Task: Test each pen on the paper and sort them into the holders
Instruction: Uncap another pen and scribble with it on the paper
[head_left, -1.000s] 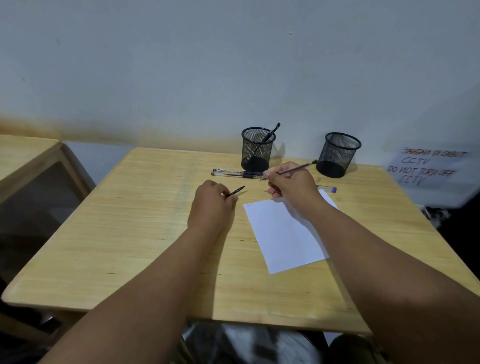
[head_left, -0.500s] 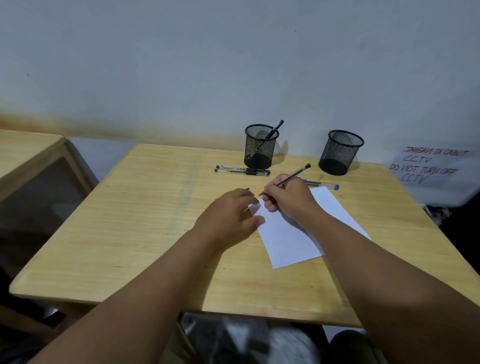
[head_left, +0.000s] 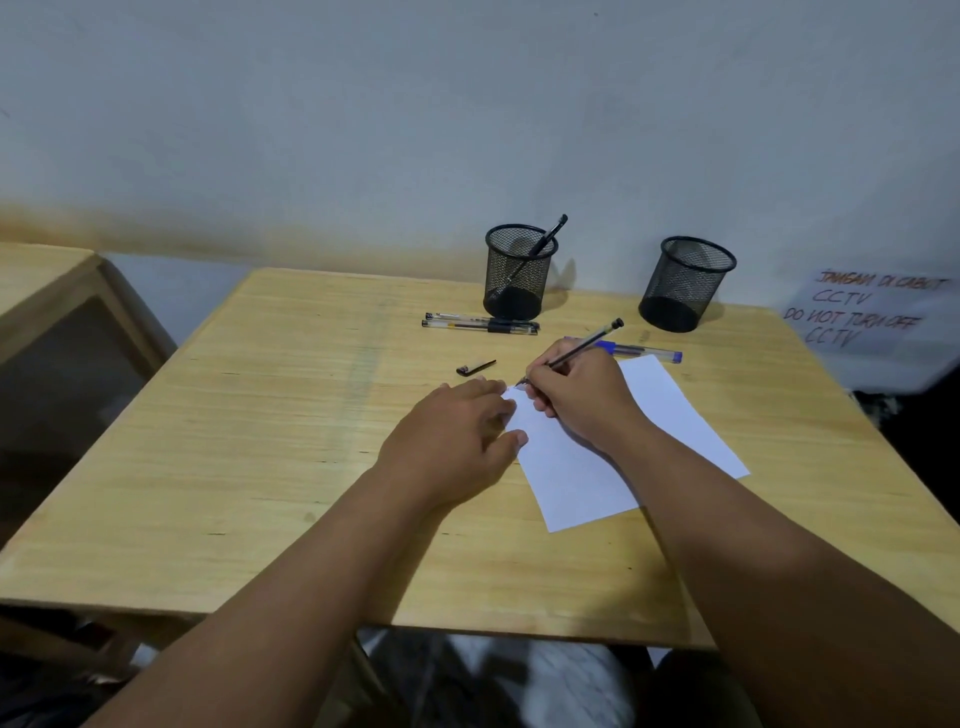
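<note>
My right hand (head_left: 576, 397) grips a thin black pen (head_left: 589, 343), its tip touching the top left corner of the white paper (head_left: 670, 415). My left hand (head_left: 457, 436) lies flat with its fingers pressing on the paper's left edge. The pen's black cap (head_left: 475, 367) lies loose on the table just beyond my left hand. Two clear pens (head_left: 480, 322) lie side by side in front of the left mesh holder (head_left: 519, 273), which has one black pen (head_left: 548, 239) standing in it. A blue pen (head_left: 647, 353) lies beyond the paper. The right mesh holder (head_left: 685, 283) looks empty.
The wooden table (head_left: 260, 415) stands against a white wall. A handwritten paper sign (head_left: 872, 312) hangs at the right past the table's edge. Another wooden table (head_left: 47, 280) stands at the left.
My left hand let go of the pen cap, which now lies on the table, and moved right onto the paper. My right hand brought the pen tip down onto the paper's corner.
</note>
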